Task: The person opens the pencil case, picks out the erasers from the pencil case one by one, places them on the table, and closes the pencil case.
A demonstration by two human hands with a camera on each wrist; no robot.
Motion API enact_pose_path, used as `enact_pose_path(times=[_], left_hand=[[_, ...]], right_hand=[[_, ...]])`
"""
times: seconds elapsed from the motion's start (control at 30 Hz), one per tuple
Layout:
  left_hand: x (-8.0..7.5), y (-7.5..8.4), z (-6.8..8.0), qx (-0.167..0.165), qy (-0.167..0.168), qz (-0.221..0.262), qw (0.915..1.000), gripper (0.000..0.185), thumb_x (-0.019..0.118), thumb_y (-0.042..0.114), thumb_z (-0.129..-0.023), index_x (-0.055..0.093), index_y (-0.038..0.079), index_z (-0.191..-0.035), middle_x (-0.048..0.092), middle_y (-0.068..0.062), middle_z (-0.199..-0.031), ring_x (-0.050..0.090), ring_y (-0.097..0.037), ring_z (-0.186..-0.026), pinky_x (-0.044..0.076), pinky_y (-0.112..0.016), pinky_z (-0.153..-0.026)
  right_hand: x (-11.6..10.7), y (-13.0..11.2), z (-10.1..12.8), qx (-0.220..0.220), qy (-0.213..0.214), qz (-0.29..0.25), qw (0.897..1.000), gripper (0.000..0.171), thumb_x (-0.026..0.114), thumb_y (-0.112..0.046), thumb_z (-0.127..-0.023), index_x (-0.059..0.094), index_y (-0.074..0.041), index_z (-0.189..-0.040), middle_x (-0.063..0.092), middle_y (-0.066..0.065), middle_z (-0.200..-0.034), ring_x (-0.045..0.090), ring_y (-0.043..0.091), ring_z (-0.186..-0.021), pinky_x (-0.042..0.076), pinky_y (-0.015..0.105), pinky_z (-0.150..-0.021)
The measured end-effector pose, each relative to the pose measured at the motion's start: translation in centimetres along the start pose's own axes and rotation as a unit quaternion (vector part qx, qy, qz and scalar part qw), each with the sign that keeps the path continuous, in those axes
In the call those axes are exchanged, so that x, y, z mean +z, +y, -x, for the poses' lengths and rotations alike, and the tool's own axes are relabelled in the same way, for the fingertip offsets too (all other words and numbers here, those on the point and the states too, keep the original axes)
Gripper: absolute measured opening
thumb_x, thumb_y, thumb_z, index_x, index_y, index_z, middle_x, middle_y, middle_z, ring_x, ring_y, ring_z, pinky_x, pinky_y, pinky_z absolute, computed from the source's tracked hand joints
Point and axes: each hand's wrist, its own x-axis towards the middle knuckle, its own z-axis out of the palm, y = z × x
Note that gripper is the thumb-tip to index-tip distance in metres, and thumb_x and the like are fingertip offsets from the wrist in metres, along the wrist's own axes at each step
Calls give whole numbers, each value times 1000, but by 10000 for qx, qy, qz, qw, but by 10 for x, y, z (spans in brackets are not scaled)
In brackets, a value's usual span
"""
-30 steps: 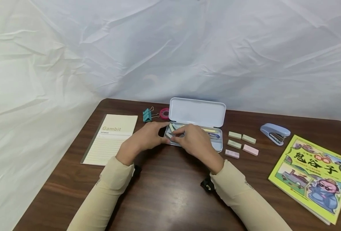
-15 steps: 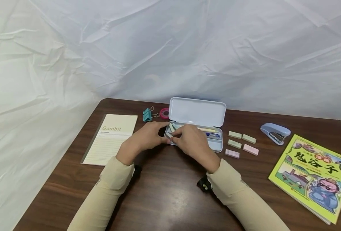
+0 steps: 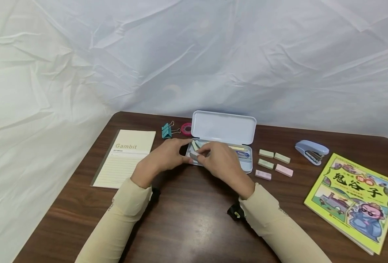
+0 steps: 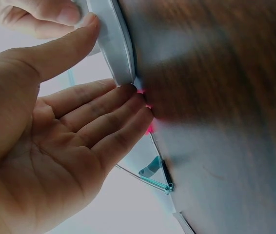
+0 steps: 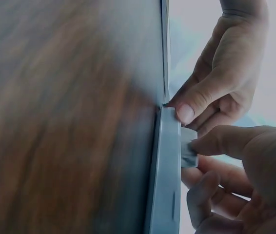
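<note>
High downward head view, 2 near sideways wrist views, same pencil case [image 3: 224, 136]

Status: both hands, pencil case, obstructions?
Right hand pinches gray block at open pencil case's left end. Left hand touches that end. Pale green block inside, close by, may crowd it.

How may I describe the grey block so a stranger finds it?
On the brown table lies an open, pale pencil case. At its left end is a grey block. Unlike the five green and pink blocks on the table, this one is pinched by the right hand.
</note>
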Motion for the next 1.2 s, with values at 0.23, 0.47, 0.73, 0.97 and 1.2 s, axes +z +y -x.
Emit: enact_pose_path(times=[0.23,0.47,0.73,0.97,1.2], left_hand=[[0,-2,1,-35,-4,-15,10000,88,91,55,-97,55,27,-172,69,3,-164,63,-19,-154,53,-46,-131],[-1,-2,1,-71,0,-2,10000,90,91,56,-96,53,30,-173,67,4,-166,60,-18,-157,51,-46,-133],[-3,-2,2,-95,7,43,9999,88,91,54,-97,53,28,-173,67,3,-166,58,-20,-159,50,-48,-134],[-4,-2,5,-62,-28,159,9999,90,92,52,-97,52,27,-174,67,-2,-167,58,-24,-160,49,-51,-134],[-3,0,4,-113,-81,248,9996,89,91,52,-98,52,27,-174,65,0,-169,56,-22,-162,47,-50,-136]], right_hand=[[-18,-9,13,145,-90,-137,9998,17,79,-22,-100,90,-19,-112,84,-1,-99,57,16,-66,38,29,-52],[-29,3,24,174,-103,-125,9997,21,77,-21,-99,90,-20,-116,75,-1,-82,52,14,-63,37,29,-51],[-50,23,46,256,25,-126,9996,22,74,-19,-100,88,-19,-117,67,-1,-76,47,13,-58,31,28,-50],[-69,44,65,398,122,131,9990,23,75,-21,-101,88,-16,-120,61,-1,-68,45,14,-58,30,28,-50],[-95,77,86,764,44,417,9962,26,77,-25,-103,87,-14,-124,72,3,-82,50,17,-62,35,30,-52]])
